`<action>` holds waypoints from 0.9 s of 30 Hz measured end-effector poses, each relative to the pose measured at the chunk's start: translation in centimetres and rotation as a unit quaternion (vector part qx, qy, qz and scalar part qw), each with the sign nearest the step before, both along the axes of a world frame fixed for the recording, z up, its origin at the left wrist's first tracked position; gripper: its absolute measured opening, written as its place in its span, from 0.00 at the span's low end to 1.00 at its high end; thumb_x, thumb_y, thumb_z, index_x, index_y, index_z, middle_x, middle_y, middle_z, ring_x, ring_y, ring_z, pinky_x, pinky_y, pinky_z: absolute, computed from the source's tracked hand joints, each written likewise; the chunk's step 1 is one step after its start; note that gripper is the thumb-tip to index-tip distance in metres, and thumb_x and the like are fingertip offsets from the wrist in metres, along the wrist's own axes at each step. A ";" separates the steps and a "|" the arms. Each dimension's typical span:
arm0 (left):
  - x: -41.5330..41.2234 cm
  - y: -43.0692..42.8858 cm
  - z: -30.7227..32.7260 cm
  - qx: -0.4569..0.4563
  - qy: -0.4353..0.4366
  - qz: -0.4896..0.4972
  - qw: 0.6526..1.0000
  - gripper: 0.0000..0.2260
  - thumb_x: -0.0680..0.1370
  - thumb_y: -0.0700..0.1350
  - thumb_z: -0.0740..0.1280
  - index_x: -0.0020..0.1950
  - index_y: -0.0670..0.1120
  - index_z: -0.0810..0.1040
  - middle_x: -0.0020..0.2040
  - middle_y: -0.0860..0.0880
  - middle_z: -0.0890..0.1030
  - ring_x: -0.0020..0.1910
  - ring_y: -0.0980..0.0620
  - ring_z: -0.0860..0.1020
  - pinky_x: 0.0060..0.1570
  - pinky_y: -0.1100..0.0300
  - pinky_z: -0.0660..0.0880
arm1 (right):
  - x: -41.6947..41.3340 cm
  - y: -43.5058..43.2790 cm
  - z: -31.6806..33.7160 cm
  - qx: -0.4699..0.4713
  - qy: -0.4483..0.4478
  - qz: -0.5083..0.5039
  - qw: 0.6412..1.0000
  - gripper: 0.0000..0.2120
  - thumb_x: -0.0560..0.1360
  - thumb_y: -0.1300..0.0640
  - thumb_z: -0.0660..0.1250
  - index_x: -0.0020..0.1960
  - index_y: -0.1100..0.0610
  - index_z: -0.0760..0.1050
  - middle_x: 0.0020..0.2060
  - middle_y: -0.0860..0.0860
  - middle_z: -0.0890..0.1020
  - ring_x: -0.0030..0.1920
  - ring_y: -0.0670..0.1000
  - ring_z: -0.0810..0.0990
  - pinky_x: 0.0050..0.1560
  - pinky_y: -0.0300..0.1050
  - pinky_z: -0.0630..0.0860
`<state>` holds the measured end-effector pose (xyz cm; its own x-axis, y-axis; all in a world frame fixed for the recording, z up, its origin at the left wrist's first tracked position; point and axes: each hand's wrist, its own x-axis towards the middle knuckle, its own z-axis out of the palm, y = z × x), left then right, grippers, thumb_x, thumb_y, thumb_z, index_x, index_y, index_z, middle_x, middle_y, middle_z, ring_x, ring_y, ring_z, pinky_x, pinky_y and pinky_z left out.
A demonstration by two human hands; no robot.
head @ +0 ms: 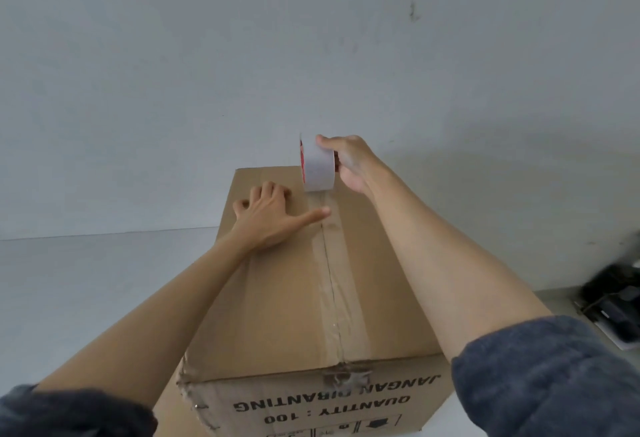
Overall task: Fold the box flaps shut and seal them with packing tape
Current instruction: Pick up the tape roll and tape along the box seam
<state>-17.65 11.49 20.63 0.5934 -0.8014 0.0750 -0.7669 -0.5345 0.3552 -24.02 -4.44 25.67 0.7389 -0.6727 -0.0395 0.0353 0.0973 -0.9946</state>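
Head view: the cardboard box (277, 298) stands on a pale floor by a wall. Its flaps are folded shut and meet at a centre seam (327, 263). A clear tape strip (346, 312) covers that seam from the near edge up to the tape roll (318, 168). The right hand (349, 163) grips the roll on edge, just above the far part of the top. The left hand (266, 215) lies spread on the left flap, its thumb (320, 212) pressing the tape just behind the roll.

To do this stretch well, I would keep the roll low and the tape taut and centred on the seam. The thumb should follow closely to rub out wrinkles. The tape probably needs to run over the far edge and down the side before it is torn off
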 end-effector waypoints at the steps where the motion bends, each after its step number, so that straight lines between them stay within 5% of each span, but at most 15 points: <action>1: 0.5 -0.6 0.0 -0.007 0.001 0.008 1.000 0.50 0.58 0.81 0.48 0.68 0.48 0.67 0.66 0.51 0.67 0.68 0.50 0.63 0.64 0.48 0.59 | 0.0 -0.2 0.0 0.008 -0.001 0.000 1.000 0.11 0.76 0.62 0.67 0.54 0.68 0.76 0.56 0.59 0.81 0.61 0.56 0.77 0.70 0.51 0.67; 4: 1.4 -1.7 -0.2 -0.003 -0.010 0.013 1.000 0.52 0.59 0.82 0.49 0.69 0.46 0.66 0.69 0.50 0.66 0.69 0.49 0.63 0.67 0.48 0.58 | 0.1 -0.5 0.0 0.017 -0.014 0.030 0.999 0.06 0.77 0.66 0.65 0.42 0.63 0.77 0.42 0.53 0.84 0.52 0.53 0.80 0.67 0.48 0.69; 8: 1.6 -1.8 -0.5 0.019 -0.023 0.006 1.000 0.51 0.60 0.81 0.49 0.71 0.46 0.64 0.72 0.50 0.63 0.71 0.48 0.61 0.70 0.47 0.55 | 0.9 -0.5 -1.1 0.003 -0.020 0.015 1.000 0.03 0.76 0.62 0.67 0.46 0.63 0.76 0.55 0.59 0.80 0.65 0.58 0.74 0.72 0.54 0.63; 11: 1.5 -1.7 -0.8 0.023 -0.035 0.002 0.999 0.52 0.61 0.81 0.49 0.72 0.46 0.63 0.73 0.49 0.62 0.72 0.49 0.60 0.70 0.48 0.55 | 0.9 0.3 -1.7 0.002 -0.044 -0.001 0.999 0.15 0.74 0.58 0.69 0.55 0.67 0.76 0.59 0.61 0.80 0.64 0.57 0.75 0.72 0.53 0.63; 13: 1.3 -1.6 -1.1 0.023 -0.042 0.002 0.999 0.52 0.60 0.81 0.49 0.72 0.46 0.62 0.73 0.49 0.62 0.72 0.49 0.60 0.71 0.48 0.55 | 1.0 0.3 -2.2 -0.001 -0.057 0.008 0.998 0.17 0.71 0.56 0.70 0.55 0.66 0.77 0.58 0.59 0.80 0.64 0.57 0.75 0.72 0.55 0.63; 16: 1.2 -1.5 -1.2 0.020 -0.047 0.003 0.999 0.52 0.60 0.82 0.49 0.71 0.46 0.63 0.72 0.50 0.63 0.71 0.49 0.61 0.71 0.49 0.54 | 0.9 -0.1 -2.7 0.011 -0.068 0.022 0.997 0.01 0.76 0.63 0.67 0.46 0.59 0.74 0.54 0.56 0.80 0.62 0.55 0.76 0.70 0.48 0.65; 19: 1.3 -1.6 -1.3 0.014 -0.049 0.006 0.999 0.52 0.60 0.82 0.49 0.71 0.46 0.64 0.71 0.51 0.64 0.71 0.50 0.61 0.70 0.49 0.54 | 0.4 -0.5 -2.8 0.022 -0.082 0.042 0.996 0.07 0.77 0.66 0.64 0.44 0.56 0.72 0.46 0.51 0.80 0.54 0.51 0.75 0.62 0.42 0.66; 27: 2.8 -2.9 0.3 0.040 -0.018 0.018 0.999 0.49 0.58 0.82 0.48 0.64 0.48 0.69 0.63 0.52 0.69 0.66 0.50 0.65 0.62 0.48 0.60 | 0.0 -1.5 -3.5 0.002 -0.076 0.080 0.994 0.06 0.77 0.66 0.64 0.49 0.56 0.72 0.52 0.52 0.79 0.54 0.51 0.77 0.61 0.45 0.70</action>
<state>-14.83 8.63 20.93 0.6201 -0.7838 0.0337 -0.7582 -0.5876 0.2826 -24.04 -5.93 22.19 0.8336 -0.5467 0.0785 0.1696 0.1182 -0.9784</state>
